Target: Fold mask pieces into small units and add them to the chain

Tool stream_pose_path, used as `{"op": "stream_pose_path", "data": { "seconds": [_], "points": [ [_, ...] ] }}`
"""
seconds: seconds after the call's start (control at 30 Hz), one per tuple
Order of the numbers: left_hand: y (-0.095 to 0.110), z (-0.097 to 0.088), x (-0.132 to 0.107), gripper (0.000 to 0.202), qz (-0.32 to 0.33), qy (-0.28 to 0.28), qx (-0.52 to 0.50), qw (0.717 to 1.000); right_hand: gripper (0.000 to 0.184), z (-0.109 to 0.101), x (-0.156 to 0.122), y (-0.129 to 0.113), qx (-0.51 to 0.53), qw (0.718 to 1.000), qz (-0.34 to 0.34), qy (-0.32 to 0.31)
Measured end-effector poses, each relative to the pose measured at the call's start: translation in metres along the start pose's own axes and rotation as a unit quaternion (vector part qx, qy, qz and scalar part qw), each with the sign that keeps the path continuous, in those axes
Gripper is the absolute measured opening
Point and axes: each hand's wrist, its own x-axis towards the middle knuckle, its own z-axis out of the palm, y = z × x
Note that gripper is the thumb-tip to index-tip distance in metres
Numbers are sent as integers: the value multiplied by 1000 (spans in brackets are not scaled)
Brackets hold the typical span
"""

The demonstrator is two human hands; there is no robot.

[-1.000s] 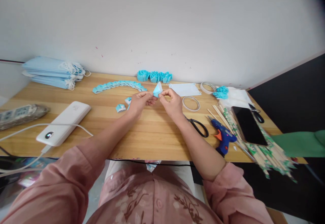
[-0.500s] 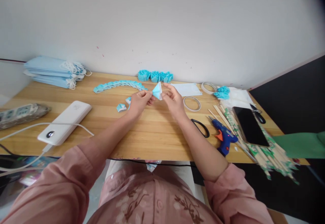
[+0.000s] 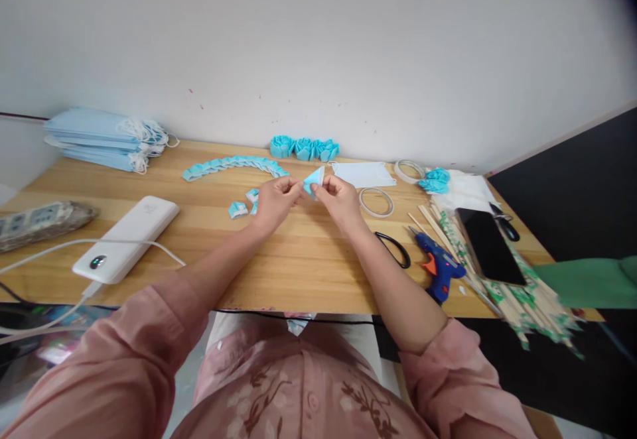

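Observation:
Between my two hands, above the middle of the wooden table [image 3: 298, 266], is a folded piece of blue mask fabric [image 3: 314, 179], roughly triangular with a white edge. My left hand [image 3: 277, 201] pinches its left corner. On the other side my right hand [image 3: 340, 201] grips it, thumb pressed across its front. Small folded blue-and-white pieces [image 3: 238, 210] lie just left of my left hand. Behind that hand curves a pleated blue strip [image 3: 231, 166]. A flat face mask [image 3: 363, 174] and a tape roll [image 3: 377, 202] lie beyond and beside my right hand.
Blue fabric roses [image 3: 304, 148] stand by the wall. At left are stacked masks [image 3: 99, 137], a white power bank [image 3: 127, 237] and a power strip [image 3: 44, 223]. Rightward lie scissors [image 3: 398, 253], a glue gun [image 3: 438, 263], a phone [image 3: 490, 245] and wrapped chopsticks [image 3: 522, 310].
The blue piece has shifted slightly right and tilted. My right fingers, raised at its edge before, have closed over it with the thumb now on its front.

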Motion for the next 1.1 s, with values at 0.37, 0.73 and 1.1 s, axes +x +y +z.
{"op": "stream_pose_path", "data": {
  "seconds": [0.37, 0.73, 1.1],
  "points": [
    [2, -3, 2, 32, -59, -62, -140, 987, 26, -2, 0, 3, 48, 999, -17, 0],
    [-1, -5, 4, 29, -77, -124, -220, 965, 25, 2, -2, -5, 117, 992, 16, -50],
    [-3, -2, 2, 34, -83, -96, -174, 976, 28, 4, 0, 2, 121, 991, 14, -51]
  ]
}}
